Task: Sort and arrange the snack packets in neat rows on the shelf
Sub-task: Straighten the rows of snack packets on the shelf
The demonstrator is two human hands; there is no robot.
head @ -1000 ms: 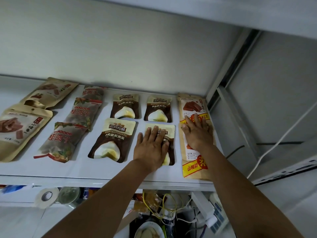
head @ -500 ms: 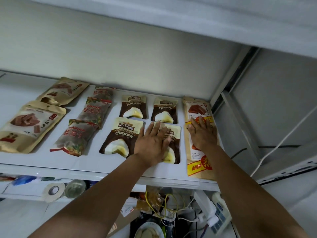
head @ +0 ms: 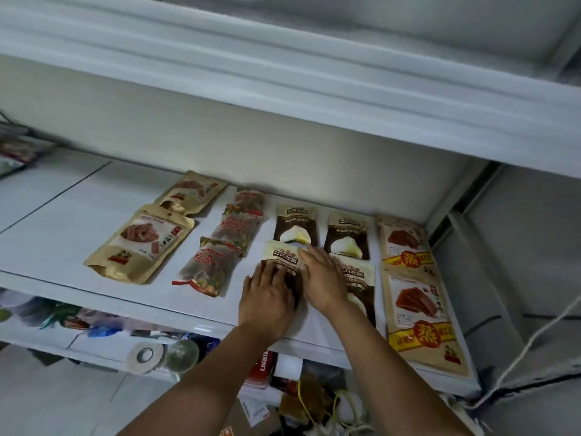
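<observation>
Snack packets lie flat in columns on a white shelf (head: pixel 78 221). Both my hands rest flat on the front brown-and-cream packet (head: pixel 283 256) in the middle column: my left hand (head: pixel 267 297) covers its lower half, my right hand (head: pixel 320 278) lies along its right edge. Another such packet (head: pixel 360 278) lies just to the right, with two more behind, one (head: pixel 295 228) on the left and one (head: pixel 347 236) on the right. Two tan-and-yellow packets (head: pixel 415 313) fill the right column. Clear packets with red print (head: pixel 209 265) and kraft pouches (head: pixel 141 243) lie to the left.
The upper shelf (head: pixel 314 80) overhangs closely above. A shelf upright (head: pixel 446 212) and a white cord (head: pixel 534 335) are at the right. Below the shelf edge sit a tape roll (head: pixel 144 357), a glass jar (head: pixel 182 355) and tangled clutter.
My right hand left the tan-and-yellow packets and moved left; my left hand shifted left too. Both now rest on the left front brown packet. The view swung left and lower.
</observation>
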